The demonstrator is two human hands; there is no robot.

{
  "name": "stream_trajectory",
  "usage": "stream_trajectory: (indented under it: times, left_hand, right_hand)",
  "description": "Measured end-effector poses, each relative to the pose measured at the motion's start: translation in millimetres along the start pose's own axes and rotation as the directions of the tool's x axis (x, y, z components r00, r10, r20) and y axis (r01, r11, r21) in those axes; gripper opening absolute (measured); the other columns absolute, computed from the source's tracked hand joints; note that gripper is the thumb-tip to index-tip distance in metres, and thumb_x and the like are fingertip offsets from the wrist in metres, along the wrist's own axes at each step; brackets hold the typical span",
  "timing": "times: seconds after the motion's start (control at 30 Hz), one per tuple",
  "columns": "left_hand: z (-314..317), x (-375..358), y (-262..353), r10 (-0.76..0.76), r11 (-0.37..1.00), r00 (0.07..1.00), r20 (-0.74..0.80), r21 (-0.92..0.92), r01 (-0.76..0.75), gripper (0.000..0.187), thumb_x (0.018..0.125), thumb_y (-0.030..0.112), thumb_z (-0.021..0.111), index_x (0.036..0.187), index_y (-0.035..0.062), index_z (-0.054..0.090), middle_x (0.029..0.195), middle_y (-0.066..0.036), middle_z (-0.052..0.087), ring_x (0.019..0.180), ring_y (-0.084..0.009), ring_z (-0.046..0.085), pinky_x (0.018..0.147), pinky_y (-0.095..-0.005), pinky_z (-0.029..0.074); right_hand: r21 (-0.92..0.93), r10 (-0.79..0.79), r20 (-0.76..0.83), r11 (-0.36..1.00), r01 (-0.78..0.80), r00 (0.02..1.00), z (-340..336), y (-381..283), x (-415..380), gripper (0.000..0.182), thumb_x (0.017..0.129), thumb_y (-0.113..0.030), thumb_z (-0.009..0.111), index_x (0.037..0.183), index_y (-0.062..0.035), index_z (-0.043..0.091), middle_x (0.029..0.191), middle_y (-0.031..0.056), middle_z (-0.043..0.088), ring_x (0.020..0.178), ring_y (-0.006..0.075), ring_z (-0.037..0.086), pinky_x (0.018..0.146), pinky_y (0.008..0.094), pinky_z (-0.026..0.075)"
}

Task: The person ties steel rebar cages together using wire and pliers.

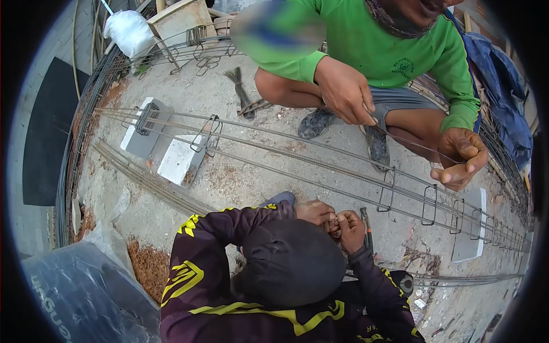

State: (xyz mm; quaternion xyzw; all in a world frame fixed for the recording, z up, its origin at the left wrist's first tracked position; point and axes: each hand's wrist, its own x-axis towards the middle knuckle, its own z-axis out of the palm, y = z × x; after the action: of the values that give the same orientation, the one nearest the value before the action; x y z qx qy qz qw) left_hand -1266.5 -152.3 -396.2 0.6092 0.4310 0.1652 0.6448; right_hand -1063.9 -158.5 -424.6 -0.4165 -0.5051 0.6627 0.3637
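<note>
My left hand and my right hand meet in front of me with fingers pinched together. Whatever they hold is too small or hidden to make out. A dark rounded cloth shape sits between my forearms. Close to my right hand lies a tool with dark jaws and an orange handle. Just beyond both hands, long steel rebars run across the view. Square wire stirrups hang on these bars, several toward the right. Opposite, a person in a green shirt holds a thin wire between both hands.
White blocks stand under the bars at left, with another block at right. A bundle of wires lies near the person's feet. Loose rods, plastic sheeting and brown debris lie at left.
</note>
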Motion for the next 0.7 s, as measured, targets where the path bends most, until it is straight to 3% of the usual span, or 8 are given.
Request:
stream_trajectory:
  times: [0.07, 0.13, 0.23, 0.3, 0.33, 0.37, 0.43, 0.7]
  left_hand:
    - [-12, -2, -5, -0.003, 0.989, 0.999, -0.049, -0.146, -0.004, 0.031, 0.103, 0.023, 0.043, 0.103, -0.0014, 0.061, 0.088, -0.012, 0.07, 0.077, -0.0174, 0.067, 0.069, -0.03, 0.054]
    - [-23, -8, -7, -0.037, 0.971, 0.998, -0.044, -0.238, 0.025, 0.031, 0.104, 0.024, 0.042, 0.102, -0.0015, 0.06, 0.089, -0.013, 0.07, 0.077, -0.0174, 0.067, 0.069, -0.0302, 0.054]
    - [-40, -19, -14, -0.069, 0.89, 0.994, 0.079, -0.446, 0.097, 0.033, 0.104, 0.027, 0.041, 0.104, -0.0014, 0.058, 0.091, -0.015, 0.07, 0.079, -0.0191, 0.067, 0.072, -0.0318, 0.054]
    - [-51, -18, -12, -0.015, 0.859, 0.981, 0.192, -0.5, 0.111, 0.034, 0.104, 0.028, 0.041, 0.105, -0.0015, 0.057, 0.093, -0.017, 0.069, 0.082, -0.02, 0.066, 0.075, -0.033, 0.053]
    - [-54, -15, -13, -0.002, 0.835, 0.968, 0.249, -0.533, 0.139, 0.034, 0.105, 0.029, 0.04, 0.105, -0.0016, 0.057, 0.095, -0.018, 0.069, 0.084, -0.0205, 0.066, 0.076, -0.0336, 0.052]
    - [-55, -8, -11, 0.008, 0.827, 0.95, 0.312, -0.536, 0.169, 0.035, 0.105, 0.029, 0.04, 0.107, -0.002, 0.056, 0.097, -0.018, 0.069, 0.085, -0.0209, 0.066, 0.077, -0.0337, 0.052]
    - [-58, 1, -6, 0.011, 0.806, 0.929, 0.371, -0.552, 0.211, 0.036, 0.105, 0.029, 0.04, 0.111, -0.0029, 0.055, 0.101, -0.019, 0.068, 0.087, -0.0217, 0.066, 0.079, -0.0339, 0.053]
    - [-26, 48, 9, 0.038, 0.856, 0.8, 0.599, -0.433, 0.284, 0.037, 0.103, 0.032, 0.043, 0.111, -0.0014, 0.058, 0.095, -0.016, 0.069, 0.078, -0.0182, 0.064, 0.073, -0.0318, 0.05]
  right_hand:
    - [0.054, 0.004, -0.056, 0.999, -0.001, 0.998, 14, -19, 15, 0.01, 0.094, -0.008, 0.061, 0.099, 0.0011, 0.061, 0.077, 0.0037, 0.064, 0.068, 0.0084, 0.061, 0.061, 0.0238, 0.052]
    - [-0.066, 0.036, -0.001, 0.997, -0.036, 0.999, 17, -21, 26, 0.011, 0.094, -0.008, 0.062, 0.098, 0.002, 0.062, 0.079, 0.0044, 0.065, 0.07, 0.0086, 0.062, 0.063, 0.0242, 0.053]
    - [-0.172, 0.097, 0.045, 0.981, -0.088, 0.994, 27, -34, 36, 0.013, 0.091, -0.009, 0.065, 0.098, 0.0023, 0.064, 0.08, 0.0067, 0.067, 0.071, 0.0108, 0.064, 0.062, 0.0271, 0.052]
    - [-0.443, 0.096, 0.073, 0.895, -0.054, 0.993, 32, -74, 36, 0.016, 0.09, -0.014, 0.065, 0.097, 0.0013, 0.065, 0.079, 0.0109, 0.068, 0.068, 0.0179, 0.066, 0.063, 0.0332, 0.052]
    - [-0.555, 0.058, 0.081, 0.832, -0.004, 0.995, 32, -85, 36, 0.02, 0.089, -0.02, 0.063, 0.093, 0.0004, 0.064, 0.079, 0.0167, 0.067, 0.071, 0.0299, 0.067, 0.065, 0.039, 0.051]
    - [-0.611, -0.001, 0.114, 0.789, 0.071, 0.993, 28, -90, 34, 0.019, 0.088, -0.019, 0.06, 0.089, 0.0004, 0.063, 0.08, 0.02, 0.066, 0.076, 0.0382, 0.065, 0.066, 0.0426, 0.049]
    - [-0.658, 0.032, 0.112, 0.752, 0.05, 0.993, 21, -90, 35, 0.017, 0.084, -0.015, 0.059, 0.087, 0.0007, 0.063, 0.08, 0.0222, 0.065, 0.079, 0.0404, 0.065, 0.067, 0.0444, 0.049]
    - [-0.902, 0.225, -0.006, 0.42, -0.102, 0.974, -7, -131, -1, 0.02, 0.081, -0.016, 0.058, 0.086, 0.0035, 0.063, 0.078, 0.023, 0.065, 0.078, 0.0416, 0.064, 0.071, 0.0482, 0.049]
